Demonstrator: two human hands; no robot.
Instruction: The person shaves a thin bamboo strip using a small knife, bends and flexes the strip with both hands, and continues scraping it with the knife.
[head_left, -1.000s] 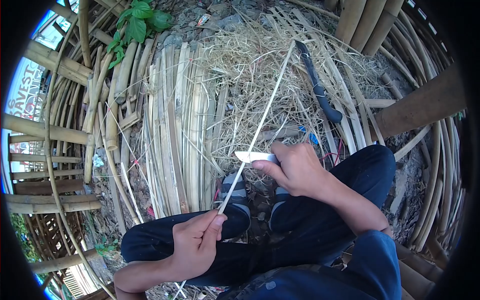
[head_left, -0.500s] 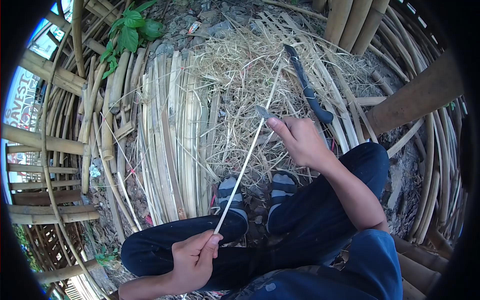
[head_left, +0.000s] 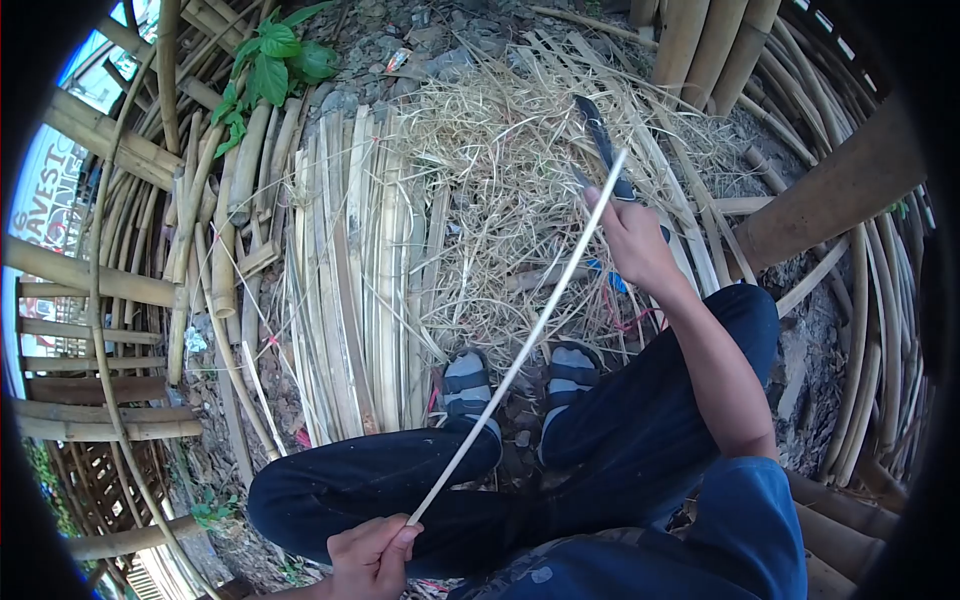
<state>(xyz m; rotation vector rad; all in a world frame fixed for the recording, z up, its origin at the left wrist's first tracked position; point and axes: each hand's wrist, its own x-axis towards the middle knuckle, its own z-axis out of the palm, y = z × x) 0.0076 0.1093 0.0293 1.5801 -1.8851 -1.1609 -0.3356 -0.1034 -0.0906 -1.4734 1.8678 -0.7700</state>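
Note:
Between the thumb and fingers of my left hand (head_left: 372,556), low in the view, is one end of a thin pale bamboo strip (head_left: 515,362). The strip slants up and to the right, its far end beside my right hand (head_left: 638,243). My right hand is closed on a small knife (head_left: 582,178), whose short grey blade pokes out past the fingertips, left of the strip. Partly behind the strip and my right hand lies a large dark blade (head_left: 597,132) on the shavings.
Pale shavings (head_left: 500,180) cover the ground ahead. Split bamboo slats (head_left: 345,300) lie to their left. Thick bamboo poles (head_left: 840,190) stand at the right, with a bamboo frame (head_left: 100,280) at the left. My sandalled feet (head_left: 467,385) are below the shavings.
My left hand has moved down and slightly left with the strip. My right hand has moved up and right with the knife. The strip's far end now stands near my right fingers.

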